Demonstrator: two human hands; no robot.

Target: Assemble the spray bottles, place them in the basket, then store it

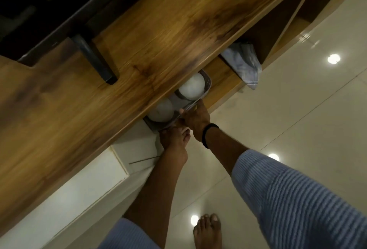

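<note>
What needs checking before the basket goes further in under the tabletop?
1. Right hand grips the basket by its rim: ok.
2. Left hand is at the basket's near corner; grip: cannot tell.
3. Two white bottles are inside the basket: ok. Spray heads fitted: cannot tell, as the tabletop hides them.
4. Basket fully in: not ok, its near rim juts past the tabletop edge.
5. Cloth on the shelf lies apart from the basket: ok.
</note>
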